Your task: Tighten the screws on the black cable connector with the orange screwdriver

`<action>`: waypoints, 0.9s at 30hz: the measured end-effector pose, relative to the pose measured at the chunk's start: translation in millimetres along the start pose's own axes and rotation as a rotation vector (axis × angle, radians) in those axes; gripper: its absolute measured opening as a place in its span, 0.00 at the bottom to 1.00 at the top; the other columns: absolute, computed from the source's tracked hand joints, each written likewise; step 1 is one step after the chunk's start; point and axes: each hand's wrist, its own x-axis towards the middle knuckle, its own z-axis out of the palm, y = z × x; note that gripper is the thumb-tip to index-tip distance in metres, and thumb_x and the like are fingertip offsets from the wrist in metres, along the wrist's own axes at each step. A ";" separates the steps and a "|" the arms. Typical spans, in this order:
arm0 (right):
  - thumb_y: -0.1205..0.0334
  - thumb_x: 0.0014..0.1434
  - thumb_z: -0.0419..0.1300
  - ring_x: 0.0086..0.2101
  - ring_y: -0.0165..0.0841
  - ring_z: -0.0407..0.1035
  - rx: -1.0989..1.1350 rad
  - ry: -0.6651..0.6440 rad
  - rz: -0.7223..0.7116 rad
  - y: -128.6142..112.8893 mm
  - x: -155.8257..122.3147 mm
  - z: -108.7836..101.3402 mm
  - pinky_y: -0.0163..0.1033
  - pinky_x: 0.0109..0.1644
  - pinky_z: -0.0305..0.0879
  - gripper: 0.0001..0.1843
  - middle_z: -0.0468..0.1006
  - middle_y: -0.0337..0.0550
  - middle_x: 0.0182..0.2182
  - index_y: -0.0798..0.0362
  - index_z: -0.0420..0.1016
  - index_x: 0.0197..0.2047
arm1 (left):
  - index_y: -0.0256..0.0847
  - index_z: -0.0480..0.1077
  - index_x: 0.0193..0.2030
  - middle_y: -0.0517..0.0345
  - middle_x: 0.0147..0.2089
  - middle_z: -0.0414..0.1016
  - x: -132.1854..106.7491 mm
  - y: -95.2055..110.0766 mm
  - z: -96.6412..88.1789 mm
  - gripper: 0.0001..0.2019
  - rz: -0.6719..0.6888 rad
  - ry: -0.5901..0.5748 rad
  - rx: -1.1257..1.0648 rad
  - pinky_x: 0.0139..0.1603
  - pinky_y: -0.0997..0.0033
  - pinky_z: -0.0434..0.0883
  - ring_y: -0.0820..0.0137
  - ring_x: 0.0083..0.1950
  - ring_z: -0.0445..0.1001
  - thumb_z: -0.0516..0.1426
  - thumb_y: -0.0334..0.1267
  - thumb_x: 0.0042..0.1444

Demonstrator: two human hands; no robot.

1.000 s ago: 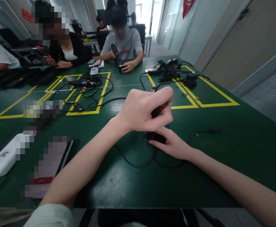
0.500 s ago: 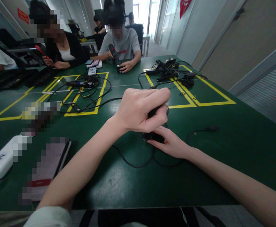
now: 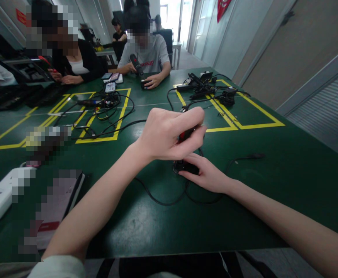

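Observation:
My left hand point(image 3: 171, 133) is wrapped around a mostly hidden black-and-red tool point(image 3: 186, 134), which looks like an electric screwdriver. It is held upright over a small black case point(image 3: 186, 167). Low on the table, my right hand point(image 3: 206, 172) grips that case from its right side, thumb in front and fingers behind. The tool's tip and the top of the case are largely covered by my left hand, so I cannot tell whether they touch. A thin black cord point(image 3: 163, 202) loops on the green table point(image 3: 145, 231) around the case.
A phone point(image 3: 55, 208) and a white power strip point(image 3: 0, 197) lie at left. Cables point(image 3: 111, 102) and black devices point(image 3: 199, 87) sit near yellow tape outlines. A black cord end point(image 3: 255, 156) lies at right. Across the table, a person point(image 3: 148, 54) holds a similar tool point(image 3: 135, 63).
The view has shifted slightly. My left hand has turned a little around the tool, so a red part now shows between its fingers. My right hand keeps its hold on the case.

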 end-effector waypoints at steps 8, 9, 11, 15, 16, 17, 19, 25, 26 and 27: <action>0.61 0.67 0.64 0.48 0.45 0.80 0.001 0.002 -0.014 0.4 -0.3 0.6 0.53 0.54 0.79 0.11 0.86 0.52 0.49 0.52 0.78 0.52 | 0.43 0.68 0.32 0.62 0.25 0.70 -0.4 -3.0 1.2 0.08 0.028 0.003 0.014 0.27 0.69 0.59 0.73 0.24 0.68 0.49 0.32 0.59; 0.61 0.67 0.64 0.49 0.46 0.80 0.000 0.002 -0.014 0.4 -0.5 0.5 0.53 0.54 0.79 0.11 0.86 0.52 0.49 0.52 0.78 0.52 | 0.43 0.69 0.32 0.63 0.24 0.70 -0.7 -3.0 1.6 0.08 0.017 0.001 0.020 0.27 0.69 0.59 0.73 0.24 0.68 0.50 0.32 0.59; 0.61 0.67 0.64 0.49 0.46 0.80 -0.001 0.002 -0.012 0.4 -0.8 0.3 0.53 0.54 0.79 0.11 0.86 0.52 0.49 0.52 0.78 0.52 | 0.43 0.69 0.32 0.64 0.23 0.69 -1.3 -2.7 1.8 0.07 -0.005 -0.001 0.027 0.26 0.69 0.58 0.73 0.23 0.68 0.51 0.33 0.59; 0.61 0.67 0.64 0.49 0.45 0.80 -0.005 0.003 -0.009 0.8 -1.0 0.6 0.52 0.53 0.79 0.10 0.85 0.51 0.48 0.52 0.78 0.51 | 0.43 0.69 0.31 0.66 0.20 0.66 -0.9 -2.1 0.4 0.08 -0.023 0.013 0.016 0.25 0.70 0.56 0.74 0.21 0.66 0.51 0.34 0.60; 0.61 0.67 0.64 0.48 0.45 0.80 -0.005 0.004 -0.010 0.9 -0.9 0.7 0.51 0.53 0.79 0.10 0.85 0.51 0.48 0.52 0.78 0.51 | 0.43 0.68 0.31 0.66 0.20 0.66 -0.5 -1.9 0.0 0.09 -0.020 0.015 0.009 0.24 0.70 0.55 0.75 0.20 0.65 0.51 0.34 0.61; 0.61 0.67 0.64 0.48 0.44 0.80 -0.005 0.004 -0.011 1.0 -0.8 0.9 0.51 0.53 0.79 0.10 0.85 0.52 0.47 0.52 0.78 0.50 | 0.42 0.68 0.31 0.66 0.20 0.65 -0.1 -1.7 -0.3 0.09 -0.016 0.015 0.003 0.24 0.70 0.55 0.75 0.20 0.65 0.51 0.33 0.61; 0.61 0.68 0.64 0.48 0.44 0.80 -0.004 0.004 -0.013 1.3 -0.7 1.3 0.51 0.53 0.79 0.10 0.85 0.52 0.47 0.53 0.78 0.50 | 0.42 0.69 0.31 0.66 0.20 0.66 0.5 -1.2 -0.3 0.10 -0.010 0.014 -0.010 0.24 0.70 0.55 0.76 0.20 0.65 0.50 0.33 0.62; 0.61 0.68 0.63 0.50 0.45 0.79 -0.004 -0.008 -0.011 3.0 -1.5 1.6 0.52 0.54 0.79 0.12 0.85 0.55 0.49 0.55 0.78 0.52 | 0.41 0.71 0.32 0.66 0.20 0.68 0.5 0.3 -0.3 0.13 -0.038 0.036 0.009 0.24 0.73 0.56 0.78 0.20 0.65 0.52 0.36 0.68; 0.61 0.68 0.63 0.50 0.45 0.79 -0.005 -0.009 -0.009 3.2 -1.6 1.5 0.52 0.55 0.79 0.12 0.85 0.55 0.49 0.55 0.78 0.52 | 0.41 0.72 0.32 0.66 0.20 0.67 0.5 0.4 -0.6 0.13 -0.039 0.041 0.009 0.24 0.72 0.56 0.78 0.19 0.65 0.53 0.36 0.69; 0.61 0.69 0.63 0.49 0.45 0.79 -0.005 -0.010 -0.008 3.2 -1.6 1.4 0.52 0.55 0.79 0.12 0.85 0.55 0.49 0.56 0.78 0.52 | 0.40 0.72 0.32 0.66 0.19 0.67 0.6 0.4 -0.8 0.13 -0.039 0.046 0.007 0.24 0.72 0.55 0.78 0.19 0.64 0.53 0.37 0.69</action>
